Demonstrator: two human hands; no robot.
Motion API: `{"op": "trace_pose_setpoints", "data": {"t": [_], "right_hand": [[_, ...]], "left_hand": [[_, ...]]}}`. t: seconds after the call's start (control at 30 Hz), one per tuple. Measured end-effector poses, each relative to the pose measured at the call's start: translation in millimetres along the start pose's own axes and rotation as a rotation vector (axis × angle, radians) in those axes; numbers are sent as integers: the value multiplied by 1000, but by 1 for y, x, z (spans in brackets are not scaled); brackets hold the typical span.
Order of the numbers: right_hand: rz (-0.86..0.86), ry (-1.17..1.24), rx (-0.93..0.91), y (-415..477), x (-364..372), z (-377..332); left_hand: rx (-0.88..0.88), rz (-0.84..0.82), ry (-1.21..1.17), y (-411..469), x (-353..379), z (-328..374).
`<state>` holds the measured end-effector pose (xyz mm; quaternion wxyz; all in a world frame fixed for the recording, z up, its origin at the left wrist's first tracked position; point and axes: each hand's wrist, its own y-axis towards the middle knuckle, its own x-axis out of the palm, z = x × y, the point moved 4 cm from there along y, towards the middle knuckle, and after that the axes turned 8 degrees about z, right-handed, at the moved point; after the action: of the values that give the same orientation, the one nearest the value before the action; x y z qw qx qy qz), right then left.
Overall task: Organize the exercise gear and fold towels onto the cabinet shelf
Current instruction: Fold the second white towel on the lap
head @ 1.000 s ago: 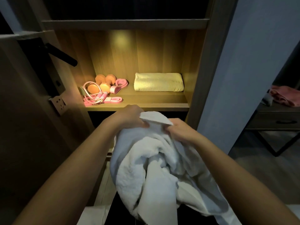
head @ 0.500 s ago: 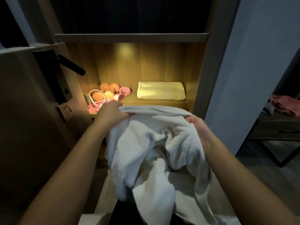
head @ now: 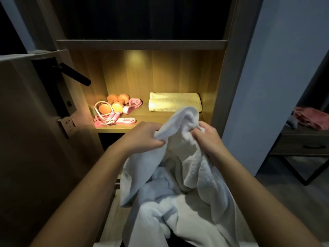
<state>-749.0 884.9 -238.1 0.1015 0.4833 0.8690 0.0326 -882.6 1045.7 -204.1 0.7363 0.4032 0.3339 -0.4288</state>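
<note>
Exercise gear (head: 116, 107) was seen at the left end of the lit shelf (head: 153, 118), a folded yellow towel (head: 175, 103) at its right. Before the front edge, the unfolded white towel (head: 178, 184) was gripped at its top by the left hand (head: 144, 138) and right hand (head: 208, 138), drawn closer together than a moment earlier. It was judged regathered for folding.

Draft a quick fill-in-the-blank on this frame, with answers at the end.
1. The left hand and the right hand grip the white towel, which is crumpled and not yet ____.
2. On the lit shelf, the yellow towel lies to the ____ of the orange dumbbells.
3. The jump rope in front of the dumbbells is ____ in colour.

Missing words: folded; right; pink.
</note>
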Motion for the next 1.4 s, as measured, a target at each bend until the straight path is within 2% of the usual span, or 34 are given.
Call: {"op": "trace_pose_setpoints", "data": {"t": [0.13,0.2,0.23,0.3,0.43,0.53,0.63,0.77,0.93,1.17,1.4], "right_hand": [[175,162,129,7,-28,13],[216,154,112,8,-30,20],[216,73,65,9,-28,22],[115,-124,-31,11,-19,25],[-267,-324,-86,9,13,22],[-356,-446,-177,5,37,11],[-365,-545,-253,1,57,7],[-302,-406,-290,-2,70,10],[-192,-96,-117,1,48,25],[-99,110,75,11,32,38],[-45,183,131,17,25,47]], "left_hand": [[-170,-32,134,-16,4,-56],[-269,78,51,-28,5,-77],[-303,160,-15,-32,4,-83],[-281,261,-44,-29,-2,-83],[-105,287,95,-6,-20,-51],[-9,227,160,6,-26,-25],[48,120,142,11,-17,-3],[75,33,94,7,-4,-3],[-154,41,74,-11,-5,-62],[-376,221,-92,-36,0,-115],[-665,465,-323,-47,7,-153]]}}
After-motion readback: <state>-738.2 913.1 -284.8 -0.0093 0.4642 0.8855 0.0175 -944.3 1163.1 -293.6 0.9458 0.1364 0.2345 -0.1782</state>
